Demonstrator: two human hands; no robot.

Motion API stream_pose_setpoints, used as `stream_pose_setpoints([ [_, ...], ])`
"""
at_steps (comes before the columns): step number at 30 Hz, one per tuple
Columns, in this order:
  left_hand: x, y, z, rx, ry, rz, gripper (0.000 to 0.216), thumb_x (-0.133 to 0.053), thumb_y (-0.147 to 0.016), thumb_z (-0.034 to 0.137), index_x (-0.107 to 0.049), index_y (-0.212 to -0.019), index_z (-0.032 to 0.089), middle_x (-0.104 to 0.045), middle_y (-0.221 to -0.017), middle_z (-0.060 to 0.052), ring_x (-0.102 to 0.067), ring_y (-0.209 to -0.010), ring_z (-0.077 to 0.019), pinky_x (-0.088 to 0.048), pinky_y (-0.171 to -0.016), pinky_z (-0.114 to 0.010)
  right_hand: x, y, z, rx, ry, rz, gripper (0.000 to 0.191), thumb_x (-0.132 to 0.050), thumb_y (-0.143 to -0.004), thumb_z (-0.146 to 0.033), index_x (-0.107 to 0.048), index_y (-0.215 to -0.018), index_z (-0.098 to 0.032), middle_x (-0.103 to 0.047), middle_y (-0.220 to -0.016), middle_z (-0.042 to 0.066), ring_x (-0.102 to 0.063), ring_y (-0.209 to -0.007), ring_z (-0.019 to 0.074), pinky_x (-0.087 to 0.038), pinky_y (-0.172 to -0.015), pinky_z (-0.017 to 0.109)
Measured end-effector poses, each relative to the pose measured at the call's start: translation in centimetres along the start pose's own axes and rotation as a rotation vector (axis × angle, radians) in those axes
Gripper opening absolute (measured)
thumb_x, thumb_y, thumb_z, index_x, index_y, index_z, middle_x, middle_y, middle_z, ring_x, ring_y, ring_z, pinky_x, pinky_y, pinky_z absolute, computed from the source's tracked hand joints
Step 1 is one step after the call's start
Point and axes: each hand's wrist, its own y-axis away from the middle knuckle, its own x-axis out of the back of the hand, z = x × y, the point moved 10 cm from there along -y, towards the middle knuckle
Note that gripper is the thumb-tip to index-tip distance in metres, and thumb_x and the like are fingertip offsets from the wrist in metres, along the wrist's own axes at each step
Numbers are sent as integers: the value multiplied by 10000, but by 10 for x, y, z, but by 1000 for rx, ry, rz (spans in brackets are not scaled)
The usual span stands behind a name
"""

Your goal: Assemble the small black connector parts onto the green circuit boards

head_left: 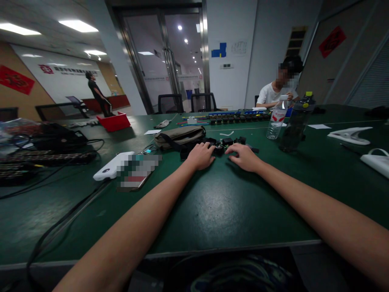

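On the green table, my left hand [202, 155] lies palm down with its fingers reaching forward. It is at the near side of a loose group of small black parts [227, 141], too small to name. My right hand [243, 157] faces it from the other side, fingers bent and apart, with nothing visible in them. A gap separates the two hands. Just beyond and left of my left hand rests a grey-brown pouch [182, 136] with a black strap. My left hand partly covers some of the dark items, so any contact is hard to see.
Left are a white power bank [114, 166], a phone [140, 172], cables and a red bin [114, 122]. Right stand a clear water bottle [276, 121] and a dark bottle [294, 125]. Across the table a person [270, 94] sits behind rows of connectors [240, 117].
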Motion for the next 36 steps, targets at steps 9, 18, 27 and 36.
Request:
stream_pose_setpoints([
  [9,10,1,45,-157,81,24,429,-470,-926,275,-531,-1325,129,-549,-1282,-160,-551,-1119,-287,-463,-946,-407,11,1,-3,8,45,93,263,-594,-784,-99,-737,-981,-197,-627,-1048,81,-618,-972,209,-509,-912,368],
  [18,20,4,12,-17,-134,34,324,-436,-955,304,-596,-1205,176,-584,-1198,-144,-556,-1069,-283,-443,-867,-399,-19,4,-9,14,333,-185,526,-600,-839,-211,-577,-1364,-208,-494,-1456,141,-403,-1342,327,-378,-1044,529],
  [27,10,8,-3,-10,-119,-28,266,-579,-893,317,-588,-1142,224,-622,-1180,-121,-566,-1084,-298,-388,-925,-430,-25,4,4,-76,408,-285,551,-530,-897,-254,-483,-1444,-199,-493,-1483,129,-405,-1350,312,-329,-1053,508],
  [36,8,5,-27,78,40,-3,241,-600,-893,405,-587,-936,168,-661,-1050,-105,-617,-1007,-264,-417,-880,-377,-20,5,9,-120,373,-270,554,-525,-882,-241,-481,-1431,-176,-506,-1467,147,-407,-1354,319,-322,-1043,512],
])
